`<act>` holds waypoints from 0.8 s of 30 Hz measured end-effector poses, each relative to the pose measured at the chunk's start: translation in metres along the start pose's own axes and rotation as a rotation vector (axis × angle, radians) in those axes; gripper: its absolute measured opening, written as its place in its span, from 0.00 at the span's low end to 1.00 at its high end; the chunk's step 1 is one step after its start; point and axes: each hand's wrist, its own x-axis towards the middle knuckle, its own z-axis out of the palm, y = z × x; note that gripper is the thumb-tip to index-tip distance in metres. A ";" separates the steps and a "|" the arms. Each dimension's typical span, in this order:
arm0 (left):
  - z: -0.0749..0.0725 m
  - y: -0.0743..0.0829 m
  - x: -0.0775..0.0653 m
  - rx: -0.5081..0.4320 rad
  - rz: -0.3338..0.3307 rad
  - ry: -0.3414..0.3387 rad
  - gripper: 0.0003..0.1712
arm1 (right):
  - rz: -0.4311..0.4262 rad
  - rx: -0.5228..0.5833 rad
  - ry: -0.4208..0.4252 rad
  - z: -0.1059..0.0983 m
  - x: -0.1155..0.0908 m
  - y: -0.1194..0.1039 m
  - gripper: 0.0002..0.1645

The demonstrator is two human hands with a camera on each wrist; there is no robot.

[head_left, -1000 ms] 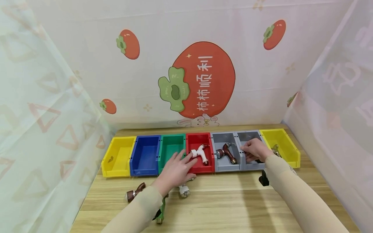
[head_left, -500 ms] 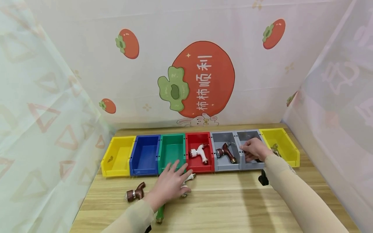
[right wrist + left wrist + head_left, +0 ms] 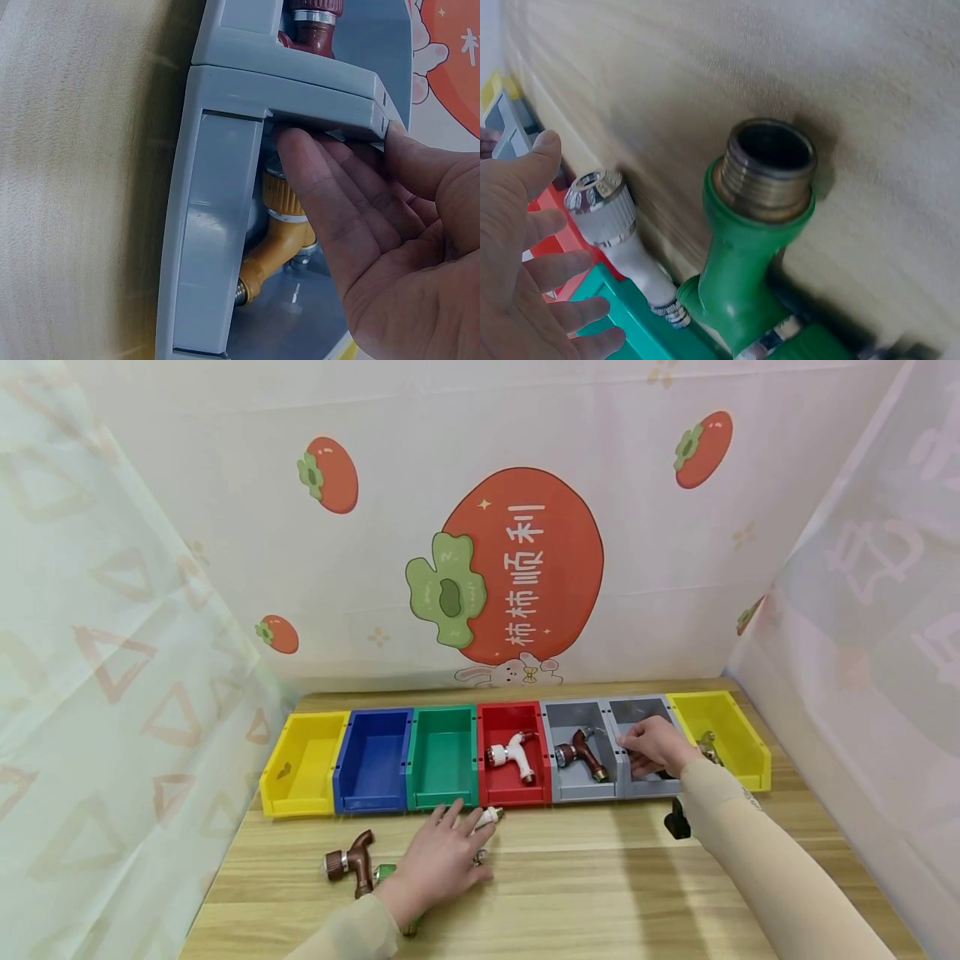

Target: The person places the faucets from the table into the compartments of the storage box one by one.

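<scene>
My left hand (image 3: 444, 860) hovers with fingers spread over a white tap (image 3: 639, 266) on the wooden table, which it partly covers in the head view. Beside that lies a green tap (image 3: 739, 274) with a threaded brass end, largely hidden by the hand from above. A brown tap (image 3: 358, 860) lies further left. My right hand (image 3: 660, 745) reaches into the right grey bin (image 3: 217, 232), pinching its side wall between thumb and fingers. Inside this bin, below the fingers, sits a mustard-yellow tap (image 3: 281, 236).
Bins stand in a row: yellow (image 3: 296, 802), blue (image 3: 371, 802), green (image 3: 442, 797), red with a white tap (image 3: 513, 752), grey with a reddish-brown tap (image 3: 581, 753), the right grey one, and yellow with a brass-coloured tap (image 3: 707, 745). Printed cloth walls surround the table.
My left hand has drawn back from the red bin's front, down and left to over the white tap on the table. The right hand stays put.
</scene>
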 end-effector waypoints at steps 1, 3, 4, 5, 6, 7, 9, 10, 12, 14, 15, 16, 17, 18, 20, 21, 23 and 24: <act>0.001 0.001 0.000 -0.004 -0.003 -0.002 0.39 | -0.001 0.001 0.000 0.000 0.000 0.000 0.16; 0.003 0.003 0.001 -0.011 -0.006 0.000 0.38 | 0.000 0.003 0.001 0.000 0.000 0.000 0.16; 0.003 0.004 0.002 -0.018 -0.008 0.000 0.37 | 0.001 0.004 0.001 0.000 0.000 0.000 0.16; 0.004 0.005 0.003 -0.023 -0.009 0.000 0.37 | 0.001 0.004 0.001 0.001 0.000 0.001 0.16; 0.004 0.006 0.004 -0.025 -0.010 0.001 0.36 | 0.001 0.005 0.002 0.001 0.000 0.001 0.16; 0.005 0.007 0.005 -0.028 -0.012 0.001 0.36 | 0.001 0.005 0.003 0.001 0.000 0.001 0.16; 0.007 0.010 0.007 -0.032 -0.012 -0.002 0.35 | 0.001 0.003 0.004 0.001 0.000 0.001 0.16; 0.007 0.011 0.008 -0.032 -0.013 -0.005 0.35 | 0.001 0.002 0.004 0.001 0.000 0.001 0.16; 0.008 0.013 0.011 -0.023 -0.013 -0.006 0.35 | 0.003 0.004 0.005 0.001 0.000 0.001 0.16; 0.009 0.016 0.012 -0.012 -0.014 -0.005 0.34 | 0.001 -0.001 0.000 0.000 -0.001 0.000 0.17; 0.009 0.017 0.012 -0.002 -0.013 -0.004 0.34 | 0.002 0.000 0.000 -0.001 -0.001 0.000 0.17; 0.009 0.019 0.013 0.004 -0.012 -0.004 0.34 | 0.004 0.000 0.000 -0.001 -0.001 0.000 0.17; 0.009 0.020 0.012 0.012 -0.007 0.000 0.34 | 0.006 0.003 0.000 -0.001 -0.002 -0.001 0.17; 0.009 0.021 0.012 0.013 -0.003 0.001 0.34 | 0.003 0.000 -0.001 -0.001 -0.002 -0.001 0.17; 0.009 0.024 0.010 0.006 0.014 0.005 0.34 | -0.003 -0.005 -0.003 -0.001 -0.003 -0.002 0.17; 0.009 0.025 0.009 0.000 0.025 0.006 0.34 | -0.002 -0.005 -0.002 -0.001 -0.003 -0.002 0.17; 0.010 0.027 0.008 -0.009 0.057 0.015 0.33 | -0.002 -0.005 0.000 -0.001 -0.003 -0.002 0.17; 0.010 0.028 0.007 -0.013 0.074 0.019 0.33 | -0.005 -0.008 -0.001 0.000 -0.003 -0.002 0.17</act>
